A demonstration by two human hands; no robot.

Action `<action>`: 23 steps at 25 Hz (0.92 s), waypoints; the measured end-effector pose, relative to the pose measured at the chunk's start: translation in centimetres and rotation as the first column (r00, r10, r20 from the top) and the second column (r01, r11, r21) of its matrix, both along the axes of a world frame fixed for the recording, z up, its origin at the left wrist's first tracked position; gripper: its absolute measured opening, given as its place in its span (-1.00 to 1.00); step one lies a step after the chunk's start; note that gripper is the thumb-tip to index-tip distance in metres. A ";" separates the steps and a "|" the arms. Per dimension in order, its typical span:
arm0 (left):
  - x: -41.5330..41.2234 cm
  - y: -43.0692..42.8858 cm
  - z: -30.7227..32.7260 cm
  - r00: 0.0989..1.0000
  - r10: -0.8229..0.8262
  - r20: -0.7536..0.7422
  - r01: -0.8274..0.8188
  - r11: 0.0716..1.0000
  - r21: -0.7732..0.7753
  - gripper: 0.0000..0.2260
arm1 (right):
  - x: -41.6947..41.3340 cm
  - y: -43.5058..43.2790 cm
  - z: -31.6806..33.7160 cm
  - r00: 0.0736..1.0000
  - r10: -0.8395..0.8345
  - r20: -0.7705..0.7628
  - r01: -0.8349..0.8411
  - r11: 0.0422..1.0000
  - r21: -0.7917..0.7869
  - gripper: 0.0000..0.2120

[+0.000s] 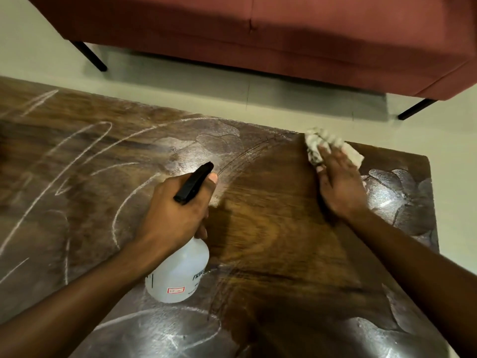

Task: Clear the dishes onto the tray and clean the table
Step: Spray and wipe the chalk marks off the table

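Table [271,228]: dark wood, filling the near part of the view; white streaks and loops smear its left side and near edge, and a cleaner brown patch lies in the middle.
Left hand [178,210]: curled round the neck of the spray bottle, thumb lying beside the black spray head.
Spray bottle [180,275]: translucent white, tilted, held just above the table's middle, nozzle pointing away from the person.
Right hand [338,187]: fingers fairly straight, pressing down on the cloth; blur may be hiding a hooked thumb.
Cloth [325,146]: crumpled, white, at the table's far edge under the fingertips.
Sofa [309,34]: red, on black legs, beyond the table on the pale floor [258,89].
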State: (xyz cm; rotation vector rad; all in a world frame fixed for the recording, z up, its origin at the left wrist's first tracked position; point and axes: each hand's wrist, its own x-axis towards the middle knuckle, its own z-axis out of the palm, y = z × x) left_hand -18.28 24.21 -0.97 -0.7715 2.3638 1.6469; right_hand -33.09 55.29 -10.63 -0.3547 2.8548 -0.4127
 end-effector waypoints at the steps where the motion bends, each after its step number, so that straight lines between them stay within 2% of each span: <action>1: 0.2 -0.2 0.2 1.000 -0.007 -0.001 0.007 1.000 0.014 -0.61 | -0.5 -1.6 0.0 0.980 -0.201 0.010 0.201 0.979 -0.021 -0.39; 2: 0.4 -0.3 0.3 1.000 -0.009 -0.002 0.009 0.999 0.032 -0.65 | -0.6 -4.0 0.2 0.948 -0.318 0.025 0.319 0.947 -0.025 -0.40; 3: 0.7 -0.6 0.4 1.000 -0.005 -0.009 0.005 0.999 0.050 -0.69 | -0.2 -6.5 0.3 0.945 -0.326 0.036 0.327 0.945 -0.018 -0.41; 4: 0.8 -0.9 0.3 1.000 -0.004 -0.022 0.005 0.998 0.065 -0.73 | 0.7 -8.9 0.3 0.972 -0.233 0.026 0.234 0.972 -0.020 -0.41; 5: 0.9 -1.3 0.3 0.999 -0.009 -0.036 0.011 0.997 0.071 -0.76 | 2.2 -11.3 0.4 0.998 -0.065 0.017 0.065 0.998 -0.023 -0.41; 6: 1.1 -1.7 0.2 0.999 -0.018 -0.042 0.020 0.998 0.064 -0.77 | 4.2 -13.6 0.6 0.990 0.135 0.025 -0.135 0.990 -0.032 -0.40; 7: 1.2 -2.2 0.1 0.999 -0.028 -0.044 0.030 0.999 0.045 -0.74 | 6.1 -15.4 0.7 0.939 0.341 0.045 -0.340 0.940 -0.043 -0.40; 8: 1.4 -2.7 0.0 0.999 -0.037 -0.039 0.038 0.999 0.016 -0.68 | 8.1 -16.6 0.7 0.836 0.543 0.075 -0.540 0.840 -0.056 -0.39; 10: 1.8 -4.0 -0.3 0.999 -0.029 -0.024 0.028 0.999 -0.037 -0.56 | 11.2 -17.1 0.7 0.515 0.852 0.098 -0.847 0.523 -0.093 -0.41; 11: 2.0 -4.6 -0.3 1.000 -0.017 -0.017 0.016 0.999 -0.037 -0.53 | 11.5 -16.1 0.8 0.380 0.919 0.101 -0.917 0.389 -0.087 -0.42; 12: 2.2 -5.1 -0.3 1.000 -0.004 -0.014 0.004 1.000 -0.010 -0.56 | 10.7 -14.7 0.9 0.345 0.932 0.111 -0.933 0.354 -0.066 -0.44; 13: 2.4 -5.4 -0.2 1.000 0.006 -0.017 -0.006 1.000 0.025 -0.61 | 9.3 -13.0 0.9 0.434 0.893 0.119 -0.897 0.440 -0.030 -0.44; 14: 2.5 -5.7 -0.2 1.000 0.017 -0.024 -0.016 0.999 0.050 -0.65 | 7.5 -11.2 0.6 0.606 0.786 0.118 -0.793 0.610 0.007 -0.44; 15: 2.6 -6.1 -0.2 0.999 0.024 -0.029 -0.022 0.998 0.064 -0.66 | 5.4 -9.9 0.6 0.799 0.592 0.110 -0.598 0.800 0.038 -0.45; 16: 2.7 -6.4 -0.3 0.999 0.032 -0.032 -0.030 0.996 0.080 -0.67 | 3.2 -8.9 0.5 0.935 0.345 0.085 -0.350 0.935 0.053 -0.46; 17: 2.7 -6.6 -0.3 0.998 0.046 -0.030 -0.042 0.994 0.097 -0.69 | 1.3 -8.5 0.5 0.994 0.100 0.046 -0.102 0.994 0.044 -0.46; 18: 2.7 -6.9 -0.2 0.998 0.055 -0.028 -0.052 0.993 0.111 -0.71 | -0.1 -9.2 0.6 0.996 -0.094 0.011 0.094 0.995 0.022 -0.45; 19: 2.8 -7.2 -0.1 0.998 0.056 -0.029 -0.052 0.992 0.114 -0.72 | -0.6 -10.8 0.7 0.979 -0.206 0.003 0.206 0.979 0.000 -0.43; 20: 2.9 -7.5 -0.1 0.998 0.050 -0.031 -0.046 0.993 0.106 -0.72 | -0.3 -12.9 0.7 0.973 -0.232 0.009 0.232 0.972 -0.024 -0.42; 21: 2.8 -7.6 0.0 0.999 0.040 -0.037 -0.037 0.996 0.085 -0.71 | 0.8 -15.2 0.7 0.984 -0.179 0.013 0.179 0.983 -0.038 -0.41; 23: 2.4 -7.9 0.0 0.998 0.040 -0.051 -0.038 0.998 0.044 -0.61 | 4.8 -19.6 1.1 0.995 0.099 0.026 -0.097 0.994 -0.050 -0.41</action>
